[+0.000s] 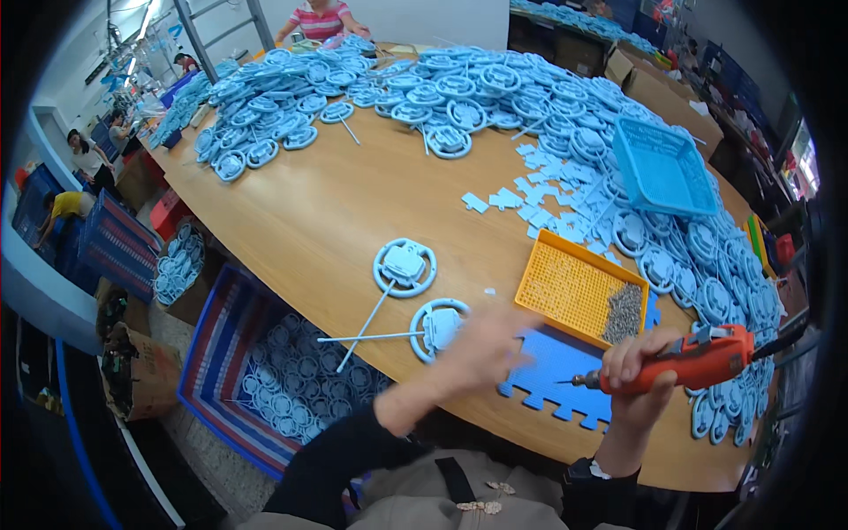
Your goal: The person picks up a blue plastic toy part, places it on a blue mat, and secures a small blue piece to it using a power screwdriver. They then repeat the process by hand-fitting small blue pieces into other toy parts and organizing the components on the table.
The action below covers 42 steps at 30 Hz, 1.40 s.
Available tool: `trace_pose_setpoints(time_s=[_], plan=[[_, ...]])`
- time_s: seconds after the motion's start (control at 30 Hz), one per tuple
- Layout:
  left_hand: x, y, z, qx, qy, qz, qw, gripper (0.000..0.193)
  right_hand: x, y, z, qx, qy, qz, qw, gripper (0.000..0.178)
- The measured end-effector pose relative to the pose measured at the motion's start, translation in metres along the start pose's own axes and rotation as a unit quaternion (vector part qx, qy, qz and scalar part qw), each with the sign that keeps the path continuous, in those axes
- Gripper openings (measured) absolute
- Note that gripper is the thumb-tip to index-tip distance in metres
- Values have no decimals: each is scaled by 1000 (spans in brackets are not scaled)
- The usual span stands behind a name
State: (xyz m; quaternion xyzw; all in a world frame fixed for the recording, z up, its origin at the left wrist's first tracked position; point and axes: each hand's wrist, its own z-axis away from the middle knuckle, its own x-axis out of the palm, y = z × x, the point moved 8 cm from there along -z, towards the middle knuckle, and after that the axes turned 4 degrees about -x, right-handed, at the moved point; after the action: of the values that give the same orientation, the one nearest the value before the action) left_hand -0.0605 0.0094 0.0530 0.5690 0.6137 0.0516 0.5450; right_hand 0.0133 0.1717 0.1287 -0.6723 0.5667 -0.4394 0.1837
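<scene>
My right hand is wrapped round a red electric screwdriver, whose thin bit points left over a blue foam mat. Smeared by motion, my left hand passes over the table by the mat's left edge; its fingers cannot be made out. Just left of it lies a light-blue plastic ring part with a stem, partly covered by the hand. A second ring part rests farther off, their stems crossing. Beyond the mat sits a yellow-orange tray with small metal screws heaped at its right end.
Heaps of blue ring parts cover the far and right table. Flat blue plates lie loose before a blue basket. Below the left edge, a striped bag holds more rings. A person sits across the table.
</scene>
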Motion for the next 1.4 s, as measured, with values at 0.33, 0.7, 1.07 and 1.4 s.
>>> trace_pose_setpoints(time_s=[0.33,0.7,1.07,1.4], plan=[[-121,-151,10,-214,121,-309,919,48,-9,5,-3,-9,20,16,1000,49],[42,21,11,63,-82,-166,981,53,-10,10,-6,-39,27,56,997,50],[54,10,10,35,-83,-93,992,49,-12,50,1,43,18,56,997,42],[52,11,9,41,-78,-90,992,51,-8,71,3,131,22,80,988,35]])
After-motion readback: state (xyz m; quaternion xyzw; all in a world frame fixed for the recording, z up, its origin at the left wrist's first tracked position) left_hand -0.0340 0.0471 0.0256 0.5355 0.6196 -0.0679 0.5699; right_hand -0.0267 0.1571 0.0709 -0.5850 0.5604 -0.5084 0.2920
